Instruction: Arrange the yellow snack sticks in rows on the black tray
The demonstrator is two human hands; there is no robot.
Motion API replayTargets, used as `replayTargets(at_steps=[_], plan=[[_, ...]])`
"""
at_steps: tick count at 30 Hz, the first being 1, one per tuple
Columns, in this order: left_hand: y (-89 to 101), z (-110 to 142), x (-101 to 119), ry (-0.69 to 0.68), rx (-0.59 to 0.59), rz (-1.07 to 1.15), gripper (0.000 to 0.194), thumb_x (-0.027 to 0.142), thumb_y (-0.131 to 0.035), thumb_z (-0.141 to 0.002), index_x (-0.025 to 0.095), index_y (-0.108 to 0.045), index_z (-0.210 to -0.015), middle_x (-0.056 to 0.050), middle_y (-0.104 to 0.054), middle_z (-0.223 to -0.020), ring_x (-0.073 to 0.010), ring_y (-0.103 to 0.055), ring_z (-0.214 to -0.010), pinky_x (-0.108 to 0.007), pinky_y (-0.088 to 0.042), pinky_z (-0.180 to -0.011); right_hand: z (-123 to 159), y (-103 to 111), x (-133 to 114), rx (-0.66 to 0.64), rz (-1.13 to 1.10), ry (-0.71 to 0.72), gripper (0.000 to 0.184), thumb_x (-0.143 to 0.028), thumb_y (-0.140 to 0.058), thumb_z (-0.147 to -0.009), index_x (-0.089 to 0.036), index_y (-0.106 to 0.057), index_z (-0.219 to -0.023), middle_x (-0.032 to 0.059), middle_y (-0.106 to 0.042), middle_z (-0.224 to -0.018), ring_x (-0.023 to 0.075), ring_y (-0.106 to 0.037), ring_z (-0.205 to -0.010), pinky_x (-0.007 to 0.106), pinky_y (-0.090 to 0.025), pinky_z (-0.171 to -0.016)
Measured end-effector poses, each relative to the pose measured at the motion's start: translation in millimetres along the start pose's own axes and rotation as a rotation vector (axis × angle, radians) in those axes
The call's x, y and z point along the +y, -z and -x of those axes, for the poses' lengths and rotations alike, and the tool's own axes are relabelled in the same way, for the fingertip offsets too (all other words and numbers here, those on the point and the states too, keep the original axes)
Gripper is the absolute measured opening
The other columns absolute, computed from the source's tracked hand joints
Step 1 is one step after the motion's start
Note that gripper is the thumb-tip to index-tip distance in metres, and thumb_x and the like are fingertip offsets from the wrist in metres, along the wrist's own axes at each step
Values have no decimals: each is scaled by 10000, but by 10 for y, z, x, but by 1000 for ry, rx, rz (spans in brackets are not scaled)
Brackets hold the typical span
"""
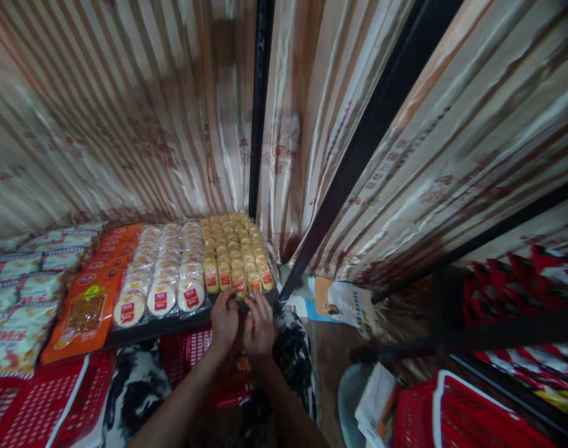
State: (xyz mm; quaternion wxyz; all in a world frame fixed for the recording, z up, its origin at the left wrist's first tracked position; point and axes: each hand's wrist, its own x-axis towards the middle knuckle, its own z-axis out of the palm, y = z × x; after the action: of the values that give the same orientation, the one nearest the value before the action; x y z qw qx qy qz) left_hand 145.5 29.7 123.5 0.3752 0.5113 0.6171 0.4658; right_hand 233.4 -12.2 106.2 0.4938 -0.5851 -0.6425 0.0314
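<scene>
My left hand (224,322) reaches to the front edge of the shelf, its fingers stretched forward and touching the front row of small yellow wrapped snack packs (232,255). Beside it, my right hand (259,323) lies with fingers extended against the same front row. Neither hand visibly grips a pack. The yellow packs stand in tight rows with red labels on the front ones. Left of them are rows of round white wrapped biscuits (162,297), also red-labelled. Orange snack bags (85,305) lie overlapped beyond those.
White snack bags (17,339) fill the shelf's left end. Red baskets (36,404) sit below, with another red basket (465,414) at lower right. A black metal post (339,168) slants past the shelf's right end. Pleated curtains (125,112) hang behind. Red packets (512,286) stand at right.
</scene>
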Motion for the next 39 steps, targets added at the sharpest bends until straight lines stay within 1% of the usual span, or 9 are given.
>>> replayTargets(at_steps=[4, 8, 13, 18, 26, 32, 36, 39], plan=[[-16, -1, -87, -20, 8, 6, 335, 119, -383, -757, 148, -603, -1009, -97, -620, -1124, -194, -565, -1059, -406, -449, -944, 16, -7, 58, -10, 65, -25, 405, -142, -328, -875, -114, -483, -1249, 144, -430, -1369, 233, -326, -1300, 470, -373, -996], [-28, 7, -140, -53, 25, 1, 343, 127, -389, -764, 143, -599, -1034, -104, -621, -1125, -199, -564, -1063, -414, -456, -940, 28, -39, 111, -37, 87, -41, 432, -148, -319, -876, -126, -446, -1288, 139, -438, -1364, 240, -329, -1296, 479, -379, -983], [-33, 2, -149, -78, 30, -8, 341, 125, -390, -766, 152, -608, -1027, -99, -629, -1116, -201, -562, -1069, -419, -456, -943, 43, -63, 159, -57, 88, -37, 450, -151, -321, -875, -123, -421, -1313, 138, -449, -1355, 236, -335, -1293, 472, -381, -988], [-27, 2, -132, -73, 4, -36, 362, 104, -371, -763, 140, -603, -1039, -108, -618, -1139, -200, -543, -1099, -421, -437, -966, 43, -70, 165, -71, 106, -36, 452, -151, -333, -867, -113, -428, -1308, 150, -441, -1355, 247, -333, -1290, 478, -386, -981], [-13, 41, -107, -131, 24, -88, 361, 99, -373, -756, 125, -612, -1025, -120, -611, -1152, -199, -534, -1112, -412, -397, -1006, 38, -75, 142, -49, 85, -39, 456, -161, -320, -874, -121, -420, -1317, 151, -446, -1353, 244, -339, -1290, 480, -388, -979], [-13, 43, -121, -150, 38, -76, 352, 88, -403, -733, 192, -620, -990, -53, -626, -1134, -171, -539, -1108, -385, -384, -1023, 41, -63, 144, -60, 77, -20, 469, -145, -316, -860, -119, -423, -1316, 144, -431, -1370, 240, -319, -1306, 481, -380, -987], [4, 79, -125, -157, 67, -91, 331, 81, -406, -721, 185, -620, -950, -65, -615, -1139, -177, -539, -1099, -383, -386, -1016, 50, -40, 145, -72, 64, -5, 459, -131, -315, -850, -129, -458, -1286, 132, -431, -1372, 231, -297, -1319, 477, -361, -1003], [39, 117, -143, -187, 91, -127, 306, 83, -396, -720, 173, -623, -903, -83, -623, -1093, -184, -552, -1064, -384, -404, -992, 63, -26, 142, -66, 52, 5, 419, -132, -320, -848, -122, -512, -1220, 139, -436, -1365, 237, -286, -1320, 486, -348, -1008]])
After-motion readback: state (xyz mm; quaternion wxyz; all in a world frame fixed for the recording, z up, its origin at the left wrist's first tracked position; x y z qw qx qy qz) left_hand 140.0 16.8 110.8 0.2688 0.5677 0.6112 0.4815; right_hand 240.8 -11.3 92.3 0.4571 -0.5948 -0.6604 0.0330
